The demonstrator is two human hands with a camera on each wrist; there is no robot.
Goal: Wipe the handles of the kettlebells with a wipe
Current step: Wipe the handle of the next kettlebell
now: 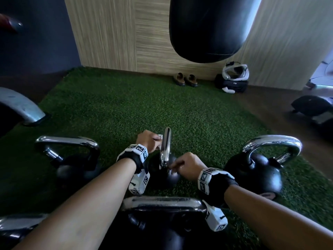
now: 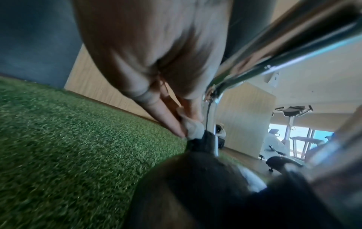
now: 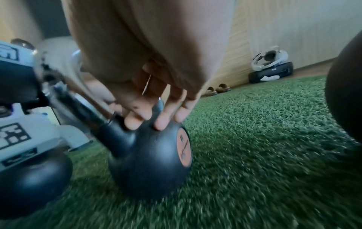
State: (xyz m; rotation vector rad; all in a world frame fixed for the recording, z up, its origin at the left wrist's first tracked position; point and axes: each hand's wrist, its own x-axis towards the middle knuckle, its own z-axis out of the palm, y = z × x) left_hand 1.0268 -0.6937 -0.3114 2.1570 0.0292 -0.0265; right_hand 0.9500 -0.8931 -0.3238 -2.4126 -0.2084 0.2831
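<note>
A small black kettlebell (image 1: 172, 178) with a chrome handle (image 1: 166, 145) stands on the green turf between my arms. My left hand (image 1: 154, 140) pinches a white wipe (image 1: 160, 137) against the left side of that handle. The left wrist view shows the wipe (image 2: 192, 128) bunched at the fingertips (image 2: 176, 128), low on the handle's far leg (image 2: 211, 114) where it meets the black body. My right hand (image 1: 178, 166) rests on top of the ball, its fingertips (image 3: 160, 124) pressing on the black body (image 3: 149, 158) beside the handle's near leg.
Larger chrome-handled kettlebells stand left (image 1: 72, 159), right (image 1: 261, 170) and close in front (image 1: 162, 213) of me. A black punching bag (image 1: 207, 29) hangs ahead. Sandals (image 1: 185, 79) and a white headset on a black case (image 1: 234, 74) lie by the wooden wall.
</note>
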